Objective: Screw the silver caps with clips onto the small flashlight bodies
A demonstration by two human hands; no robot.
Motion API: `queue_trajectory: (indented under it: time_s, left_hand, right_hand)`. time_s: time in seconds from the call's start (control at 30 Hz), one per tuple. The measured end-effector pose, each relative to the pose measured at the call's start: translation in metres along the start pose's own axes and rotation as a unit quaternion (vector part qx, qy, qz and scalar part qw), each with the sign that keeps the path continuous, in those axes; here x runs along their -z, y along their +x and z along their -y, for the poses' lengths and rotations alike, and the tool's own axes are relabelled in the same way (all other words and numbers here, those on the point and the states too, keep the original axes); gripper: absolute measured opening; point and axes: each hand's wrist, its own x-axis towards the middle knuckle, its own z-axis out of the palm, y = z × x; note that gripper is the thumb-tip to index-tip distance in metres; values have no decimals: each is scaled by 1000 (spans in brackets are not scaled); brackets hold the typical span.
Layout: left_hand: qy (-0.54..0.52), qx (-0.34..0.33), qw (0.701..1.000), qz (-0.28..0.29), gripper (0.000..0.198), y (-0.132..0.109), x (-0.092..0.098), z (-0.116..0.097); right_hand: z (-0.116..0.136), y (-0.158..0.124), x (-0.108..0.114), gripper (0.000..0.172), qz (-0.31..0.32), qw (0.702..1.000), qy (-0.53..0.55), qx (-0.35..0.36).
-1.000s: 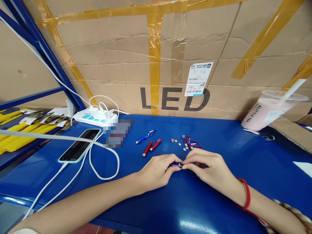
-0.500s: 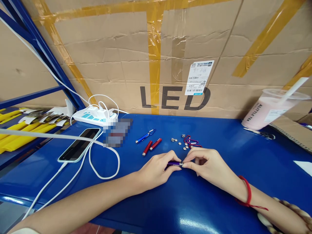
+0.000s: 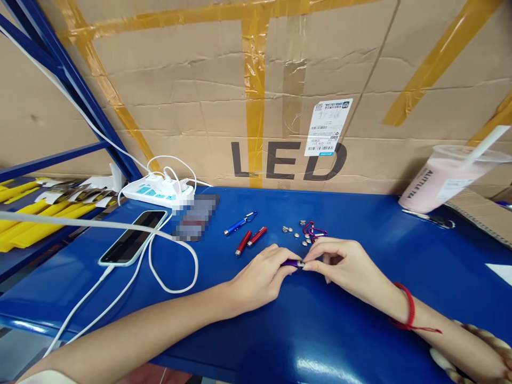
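My left hand [image 3: 262, 274] grips a small purple keychain flashlight [image 3: 291, 263] low over the blue table [image 3: 304, 330]. My right hand [image 3: 344, 266] pinches the silver end of the same flashlight with thumb and fingertips. Just beyond the hands lie several button cell batteries [image 3: 295, 234] and red carabiner clips [image 3: 315, 231]. Two red flashlights [image 3: 250, 241] and a blue flashlight [image 3: 238, 224] lie to the left of them.
A phone [image 3: 133, 244] on a white charging cable [image 3: 176, 272] lies at left, near a white power strip [image 3: 157, 193]. A large cardboard box marked LED [image 3: 280, 96] walls the back. A pink drink cup [image 3: 444, 181] and scissors [image 3: 430, 218] sit at right. Yellow packages [image 3: 36, 224] fill a left shelf.
Both hands have shifted slightly away from me toward the batteries, still joined on the purple flashlight. The right fingers have re-pinched its silver end.
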Motion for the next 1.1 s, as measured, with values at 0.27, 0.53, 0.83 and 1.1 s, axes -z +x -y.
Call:
queue_trajectory:
  time_s: [0.27, 0.53, 0.83, 1.1]
  left_hand:
    - [-9, 0, 1000, 19, 8, -7, -1, 0]
    - [52, -80, 995, -21, 13, -8, -6, 8]
    - [57, -67, 995, -40, 13, -6, -1, 4]
    - [41, -74, 995, -46, 18, -3, -2, 3]
  right_hand:
    - [-2, -2, -6, 18, 40, 996, 60, -44]
    - [-1, -4, -12, 26, 56, 987, 107, -108]
    - [0, -5, -11, 40, 122, 947, 197, -220]
    - [3, -2, -6, 45, 129, 943, 220, -216]
